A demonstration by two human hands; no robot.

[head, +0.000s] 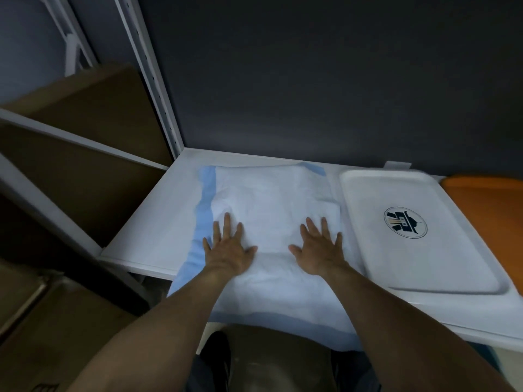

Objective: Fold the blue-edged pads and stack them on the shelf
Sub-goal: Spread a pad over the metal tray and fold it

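Lying on the shelf (158, 222), the blue-edged pad (268, 199) is pressed by the left grip (230, 251) and right grip (321, 251), fingers spread flat; a white tray (410, 264) is set just beside it.

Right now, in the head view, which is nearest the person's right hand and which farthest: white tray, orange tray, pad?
1. Pad: under the right hand, which rests flat on it.
2. White tray: just to the hand's right.
3. Orange tray: far right, beyond the white tray.
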